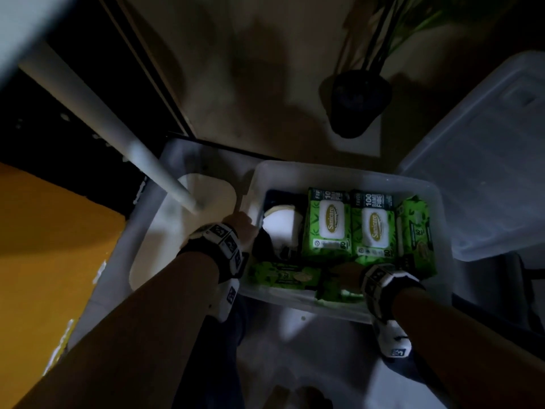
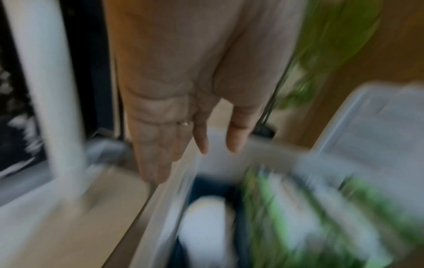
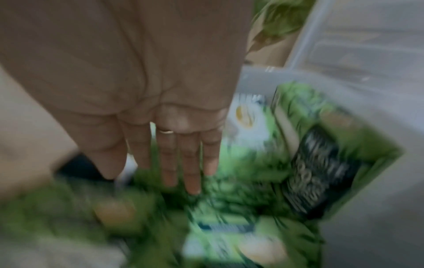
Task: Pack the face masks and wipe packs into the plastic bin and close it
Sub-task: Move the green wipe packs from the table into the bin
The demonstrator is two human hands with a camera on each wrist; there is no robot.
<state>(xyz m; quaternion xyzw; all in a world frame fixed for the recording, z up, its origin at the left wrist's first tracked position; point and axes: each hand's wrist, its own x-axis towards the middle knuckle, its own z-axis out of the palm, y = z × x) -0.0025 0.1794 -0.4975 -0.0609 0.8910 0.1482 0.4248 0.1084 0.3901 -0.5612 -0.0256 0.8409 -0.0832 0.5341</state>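
A clear plastic bin [image 1: 339, 169] stands on the floor and holds several green wipe packs [image 1: 328, 228]. White face masks [image 1: 280, 228] lie in a dark box at its left end. My left hand [image 1: 243, 225] is at the bin's left rim [image 2: 165, 199]; the left wrist view shows this hand [image 2: 183, 141] with straight fingers, holding nothing. My right hand [image 1: 346, 273] reaches into the bin's near side. Its fingers [image 3: 174, 163] are straight above the wipe packs [image 3: 309, 163]. Blur hides whether they touch.
The bin's clear lid [image 1: 486, 172] leans at the right. A white table leg [image 1: 103, 119] comes down just left of the bin onto a pale tray [image 1: 206, 202]. A dark plant pot [image 1: 356, 101] stands behind the bin. A yellow surface [image 1: 44, 231] lies far left.
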